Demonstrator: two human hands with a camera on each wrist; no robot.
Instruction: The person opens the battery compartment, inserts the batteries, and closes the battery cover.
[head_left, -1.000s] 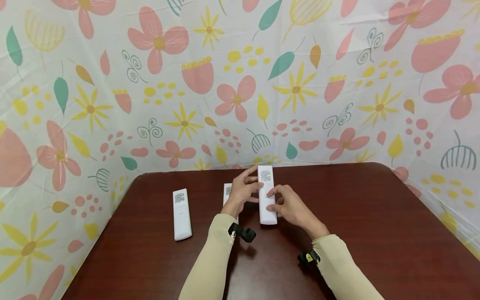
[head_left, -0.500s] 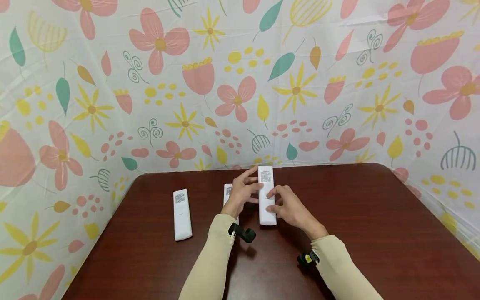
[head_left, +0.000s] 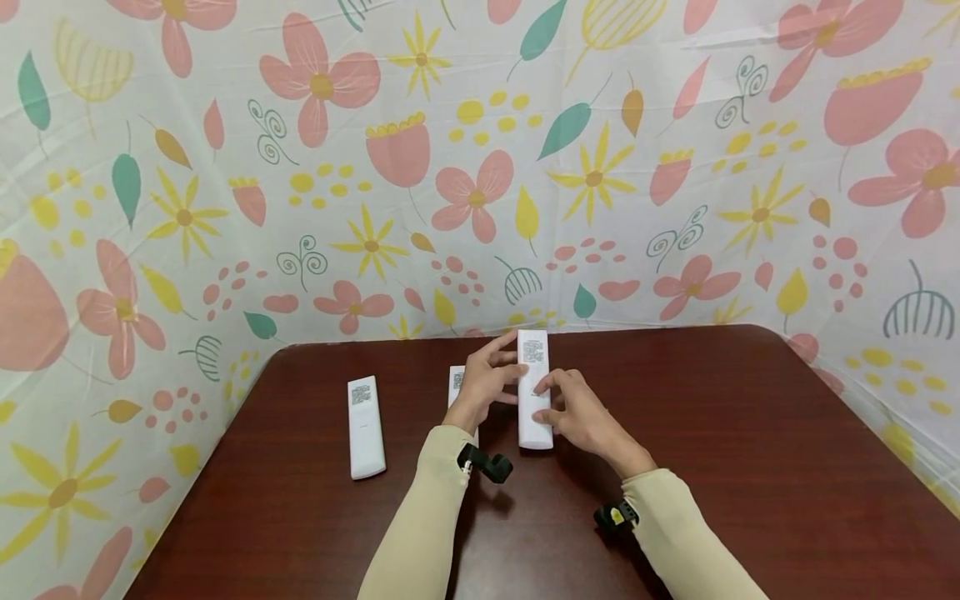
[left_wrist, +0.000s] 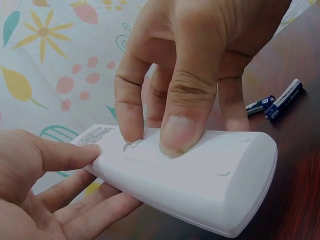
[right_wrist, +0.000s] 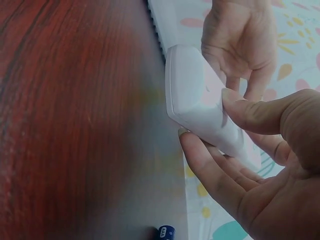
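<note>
A white remote control (head_left: 534, 427) is held back side up above the table, its printed label at the far end. My left hand (head_left: 486, 385) grips it by the far left side, thumb on top and fingers underneath, as the left wrist view also shows. My right hand (head_left: 588, 417) holds the near half. In the left wrist view, the right thumb (left_wrist: 180, 135) presses on the battery cover (left_wrist: 155, 156), and a fingertip sits at the cover's small latch (left_wrist: 132, 145). Other right fingers support the remote's side and underside in the right wrist view.
A second white remote (head_left: 366, 429) lies face down at the left of the dark wooden table (head_left: 750, 467). Another remote (head_left: 456, 379) is partly hidden behind the left wrist. Two blue batteries (left_wrist: 285, 100) lie on the tabletop. A flowered cloth (head_left: 480, 167) hangs behind.
</note>
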